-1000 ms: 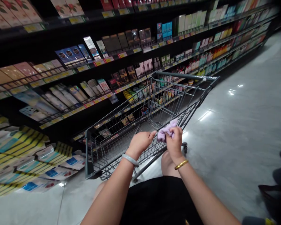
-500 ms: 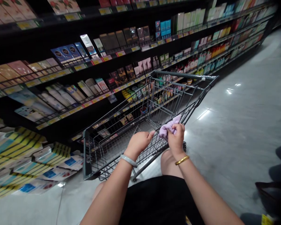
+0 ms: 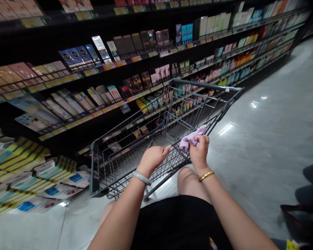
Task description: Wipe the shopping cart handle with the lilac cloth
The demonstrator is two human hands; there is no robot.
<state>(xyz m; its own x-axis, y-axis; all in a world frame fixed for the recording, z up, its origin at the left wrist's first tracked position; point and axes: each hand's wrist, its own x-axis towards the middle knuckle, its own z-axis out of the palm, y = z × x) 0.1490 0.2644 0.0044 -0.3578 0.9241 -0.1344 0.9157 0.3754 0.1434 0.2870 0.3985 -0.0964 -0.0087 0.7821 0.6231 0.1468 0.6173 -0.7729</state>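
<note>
A grey wire shopping cart (image 3: 135, 159) stands in front of me, its basket showing bare wire mesh. My left hand (image 3: 155, 157), with a pale bangle at the wrist, is closed round the cart's near top rail. To its right, my right hand (image 3: 200, 147) is closed on a crumpled lilac cloth (image 3: 192, 138), which lies against the same rail. A gold bangle circles that wrist. The fingertips of my left hand are hidden behind the rail.
Behind the cart run long dark shelves (image 3: 135, 59) of boxed and bottled goods. Stacked packages with yellow stripes (image 3: 23, 173) stand at the left. Grey shiny floor (image 3: 263, 139) stretches along the right. A dark bag (image 3: 297, 218) sits at the lower right edge.
My right hand has slid a little to the right along the rail with the lilac cloth. My left hand keeps its grip in about the same place.
</note>
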